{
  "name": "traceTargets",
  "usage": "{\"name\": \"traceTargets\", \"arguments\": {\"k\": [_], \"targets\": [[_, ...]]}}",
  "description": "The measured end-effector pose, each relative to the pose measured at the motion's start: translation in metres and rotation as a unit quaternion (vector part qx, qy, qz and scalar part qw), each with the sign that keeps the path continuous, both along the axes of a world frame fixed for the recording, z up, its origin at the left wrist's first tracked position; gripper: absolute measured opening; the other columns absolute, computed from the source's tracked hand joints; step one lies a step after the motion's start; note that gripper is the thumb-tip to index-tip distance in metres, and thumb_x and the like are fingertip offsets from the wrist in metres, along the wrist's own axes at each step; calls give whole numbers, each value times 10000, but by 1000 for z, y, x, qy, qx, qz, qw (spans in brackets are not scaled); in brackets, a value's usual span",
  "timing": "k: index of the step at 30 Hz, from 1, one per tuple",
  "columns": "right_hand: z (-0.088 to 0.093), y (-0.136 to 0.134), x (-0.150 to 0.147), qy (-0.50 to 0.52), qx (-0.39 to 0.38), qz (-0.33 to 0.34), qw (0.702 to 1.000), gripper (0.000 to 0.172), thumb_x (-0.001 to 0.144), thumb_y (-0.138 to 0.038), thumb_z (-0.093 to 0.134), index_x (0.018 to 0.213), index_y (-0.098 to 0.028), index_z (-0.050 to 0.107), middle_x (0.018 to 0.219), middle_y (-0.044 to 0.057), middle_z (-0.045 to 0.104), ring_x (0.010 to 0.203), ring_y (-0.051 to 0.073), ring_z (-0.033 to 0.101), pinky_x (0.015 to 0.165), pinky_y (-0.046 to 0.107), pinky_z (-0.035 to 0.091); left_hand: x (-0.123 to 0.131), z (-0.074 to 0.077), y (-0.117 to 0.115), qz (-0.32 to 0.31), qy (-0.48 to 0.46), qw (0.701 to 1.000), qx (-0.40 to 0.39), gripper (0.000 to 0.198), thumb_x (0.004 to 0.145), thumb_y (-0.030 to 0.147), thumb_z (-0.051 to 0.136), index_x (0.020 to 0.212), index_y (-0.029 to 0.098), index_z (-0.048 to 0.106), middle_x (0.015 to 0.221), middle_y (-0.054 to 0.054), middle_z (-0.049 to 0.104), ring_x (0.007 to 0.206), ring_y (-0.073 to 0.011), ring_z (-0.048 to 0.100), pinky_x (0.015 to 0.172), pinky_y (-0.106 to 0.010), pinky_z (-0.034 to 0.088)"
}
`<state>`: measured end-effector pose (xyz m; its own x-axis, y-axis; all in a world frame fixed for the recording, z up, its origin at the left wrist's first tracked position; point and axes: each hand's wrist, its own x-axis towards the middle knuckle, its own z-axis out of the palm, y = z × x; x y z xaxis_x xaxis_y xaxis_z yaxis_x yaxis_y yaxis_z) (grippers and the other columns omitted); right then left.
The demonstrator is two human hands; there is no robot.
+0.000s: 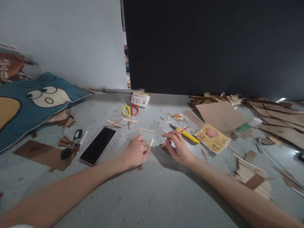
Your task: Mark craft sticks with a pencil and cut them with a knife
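Note:
My left hand (137, 151) rests on the grey table, its fingers curled and closed on a short wooden craft stick (151, 143) that points up and away. Across a small gap, my right hand (178, 149) grips a thin pink pencil (182, 130), which slants between the fingers with its lower end close to the table. Just beyond that hand lies a yellow utility knife (188, 136). A loose craft stick (147, 130) lies flat ahead of my left hand. Farther off are crossed sticks (130, 121) and scissors (130, 110) with yellow and red handles.
To the left lie a black phone (98, 146), keys (68, 150) and a blue cushion (40, 101). On the right are a yellow packet (213, 137), a glue bottle (247, 126), a pile of craft sticks (251, 172) and cardboard sheets (220, 117). A dark panel (213, 47) stands behind.

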<state>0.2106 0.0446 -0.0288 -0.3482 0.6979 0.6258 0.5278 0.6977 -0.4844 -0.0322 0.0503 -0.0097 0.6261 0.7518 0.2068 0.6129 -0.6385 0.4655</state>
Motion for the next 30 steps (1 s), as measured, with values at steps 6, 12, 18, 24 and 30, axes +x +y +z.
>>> {"name": "traceTargets", "arguments": {"k": [6,12,18,24,30], "targets": [[8,1,8,-108,-12,51,993,110,1010,-186,530,980,-207,633,945,72,615,689,161,591,659,298,535,-6,4,9,69,-72,995,-19,124,896,219,668,1003,217,731,1004,-73,704,1094,-288,568,991,-454,428],[10,0,0,-41,-80,89,992,109,997,-237,602,919,-201,669,855,42,629,675,147,624,636,261,509,-9,-1,13,-2,-10,999,-32,407,915,294,724,1321,271,713,1392,-101,640,1365,-328,505,1160,-542,380],[1,7,-25,7,-148,75,986,148,990,-248,622,866,-227,700,805,24,685,692,161,639,648,265,497,-5,-7,13,17,14,1000,-11,548,900,476,767,1388,241,687,1571,-128,557,1514,-359,427,1234,-556,354],[2,13,-28,28,-207,64,976,134,961,-210,617,851,-225,692,804,17,729,724,171,663,675,272,494,-6,-6,16,16,44,998,-34,715,897,594,735,1495,226,601,1677,-129,422,1585,-353,335,1297,-545,260],[7,14,-27,39,-266,88,959,130,937,-282,673,825,-216,676,758,9,723,677,163,649,628,261,469,-5,-7,17,11,50,998,-43,741,909,650,691,1505,221,589,1698,-149,365,1606,-345,286,1308,-560,218]]}}
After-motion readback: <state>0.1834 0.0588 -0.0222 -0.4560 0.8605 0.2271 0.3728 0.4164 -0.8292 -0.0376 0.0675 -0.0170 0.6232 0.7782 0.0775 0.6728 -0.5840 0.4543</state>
